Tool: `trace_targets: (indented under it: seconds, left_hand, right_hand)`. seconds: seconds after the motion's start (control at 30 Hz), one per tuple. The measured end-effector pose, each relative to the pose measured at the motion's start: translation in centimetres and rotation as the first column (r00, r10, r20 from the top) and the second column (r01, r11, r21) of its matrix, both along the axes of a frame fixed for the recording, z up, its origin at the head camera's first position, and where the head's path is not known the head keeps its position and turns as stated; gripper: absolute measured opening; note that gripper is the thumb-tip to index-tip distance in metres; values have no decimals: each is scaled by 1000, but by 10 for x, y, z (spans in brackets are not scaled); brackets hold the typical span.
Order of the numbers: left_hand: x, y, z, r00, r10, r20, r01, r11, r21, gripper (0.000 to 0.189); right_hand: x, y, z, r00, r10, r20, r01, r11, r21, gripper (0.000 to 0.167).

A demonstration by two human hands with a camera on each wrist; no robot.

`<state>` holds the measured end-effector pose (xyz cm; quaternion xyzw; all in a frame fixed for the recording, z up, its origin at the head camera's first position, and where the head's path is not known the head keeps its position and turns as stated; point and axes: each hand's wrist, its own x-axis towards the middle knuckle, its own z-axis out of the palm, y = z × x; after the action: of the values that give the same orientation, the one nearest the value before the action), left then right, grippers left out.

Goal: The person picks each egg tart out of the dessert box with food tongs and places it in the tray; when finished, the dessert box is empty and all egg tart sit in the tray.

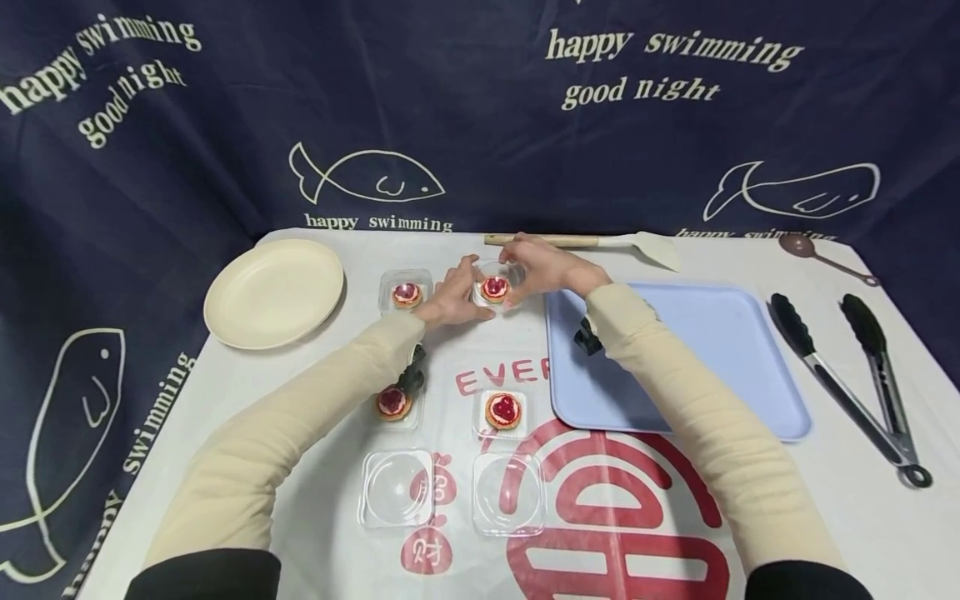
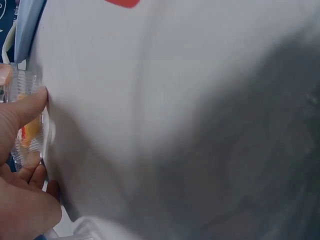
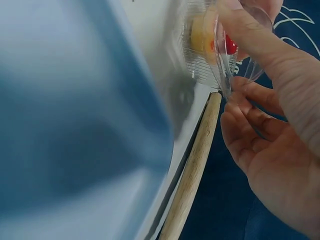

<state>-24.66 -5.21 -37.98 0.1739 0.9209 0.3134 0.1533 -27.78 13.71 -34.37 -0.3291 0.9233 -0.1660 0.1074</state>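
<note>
At the back middle of the table, my left hand (image 1: 455, 296) holds a clear plastic box (image 2: 17, 150) by its sides, thumb and fingers around it. Inside sits a small tart (image 1: 495, 289) with a red topping and a yellowish crust. My right hand (image 1: 546, 267) pinches a clear domed lid (image 3: 255, 75) at its edge, tilted against the top of that box. Left of the box stands another clear box with a tart (image 1: 407, 294). Nearer me are two more boxed tarts, one (image 1: 393, 402) partly behind my left wrist and one (image 1: 502, 410) in plain view.
Two clear lids (image 1: 397, 489) lie at the front. A cream plate (image 1: 273, 292) is at left, a blue tray (image 1: 697, 358) right of centre, partly under my right arm. Black-tipped tongs (image 1: 885, 400) and a brown spoon (image 1: 802, 247) lie at right; a wooden-handled spatula (image 1: 652, 248) is behind.
</note>
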Motion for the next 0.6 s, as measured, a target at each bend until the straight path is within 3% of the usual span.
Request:
trace_targets:
  seconds: [0.33,0.6]
  left_hand:
    - [-1,-2,6,1000,-16,20,17,999,-34,100]
    - [0,-4,15,994,-105,5,105,993,-50,122]
  right_hand:
    - [8,-1,3,1000,-15,8,15,999,-41,74]
    - [13,0,4,1000,-1,-29,-1,998,-60,73]
